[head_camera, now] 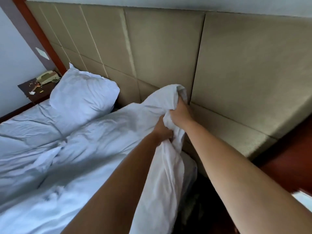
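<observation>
Both bare forearms run up from the lower edge. Between them a bunched fold of the white duvet [118,125] hangs down past the corner of the bed [191,168], over a dark strip of floor [194,210]. The left hand [163,130] has its fingers curled tight into the cloth, low on the fold. The right hand [180,114] clutches the same edge just above and beyond it, fist closed round a wad that rises in a peak against the headboard [244,68]. The two hands are close together, with only a fold of cloth between them. The rest of the duvet lies creased across the bed toward the left, raised only at this right corner by the headboard.

Further left a rumpled white sheet [25,132] covers the bed, and a white pillow [84,93] lies at the foot of the headboard. The headboard is a grid of beige padded panels, some seams worn pale. On the right it meets red-brown wood [293,159], and on the left a red-brown post [38,36].

Beyond the pillow stands a dark nightstand [25,89] with a beige phone [47,77] and small scraps of litter on its top. Behind it is a pale wall [15,53] with a grey strip bearing a small white plate [42,52], too small to read.
</observation>
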### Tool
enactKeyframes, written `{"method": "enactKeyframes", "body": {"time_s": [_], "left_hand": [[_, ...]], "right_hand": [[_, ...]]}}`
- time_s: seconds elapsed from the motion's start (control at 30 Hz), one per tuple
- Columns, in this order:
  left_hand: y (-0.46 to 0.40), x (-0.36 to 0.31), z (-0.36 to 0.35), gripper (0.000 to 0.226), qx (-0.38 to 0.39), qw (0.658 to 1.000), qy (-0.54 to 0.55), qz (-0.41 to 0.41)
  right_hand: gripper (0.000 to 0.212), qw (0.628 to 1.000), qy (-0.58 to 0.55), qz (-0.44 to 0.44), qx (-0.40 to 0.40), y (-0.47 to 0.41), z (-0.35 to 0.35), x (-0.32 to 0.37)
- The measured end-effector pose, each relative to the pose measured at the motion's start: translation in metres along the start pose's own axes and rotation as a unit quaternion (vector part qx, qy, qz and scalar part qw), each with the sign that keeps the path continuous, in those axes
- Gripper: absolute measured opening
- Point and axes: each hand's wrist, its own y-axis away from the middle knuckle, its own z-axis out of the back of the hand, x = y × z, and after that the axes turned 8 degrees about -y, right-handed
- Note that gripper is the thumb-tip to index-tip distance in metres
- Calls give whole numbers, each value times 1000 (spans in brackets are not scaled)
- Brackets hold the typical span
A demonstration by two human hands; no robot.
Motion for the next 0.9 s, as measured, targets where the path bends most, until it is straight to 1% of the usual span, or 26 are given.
{"method": "enactKeyframes", "body": {"time_s": [0.07, 0.1, 0.17, 0.2, 0.27, 0.33, 0.37, 0.47, 0.6, 0.73, 0.9], "left_hand": [[2, 26, -7, 84, 110, 993, -30, 20], [1, 39, -9, 89, 151, 986, -50, 50], [5, 60, -14, 93, 207, 967, -95, 114], [7, 67, -17, 91, 217, 960, -120, 130], [10, 80, -25, 85, 203, 954, -165, 148], [8, 94, -34, 79, 178, 954, -176, 165], [8, 100, -37, 76, 168, 956, -173, 170], [6, 115, -46, 68, 143, 961, -166, 171], [6, 130, -51, 65, 107, 961, -187, 172], [21, 138, -44, 65, 90, 954, -232, 168], [53, 146, -16, 64, 87, 936, -301, 164]], "right_hand": [[56, 997, 75, -29, 12, 11, -11, -24], [61, 993, 94, -65, 43, 14, -16, -38], [71, 976, 106, -151, 113, 25, -25, -67], [73, 966, 123, -186, 130, 34, -30, -79], [75, 951, 180, -222, 119, 48, -40, -102], [72, 941, 224, -234, 102, 56, -47, -117], [69, 938, 235, -232, 106, 59, -50, -124], [63, 927, 260, -213, 164, 65, -59, -136], [56, 922, 263, -192, 209, 71, -70, -143], [59, 916, 256, -185, 246, 77, -79, -134], [63, 915, 240, -161, 281, 92, -92, -101]]}}
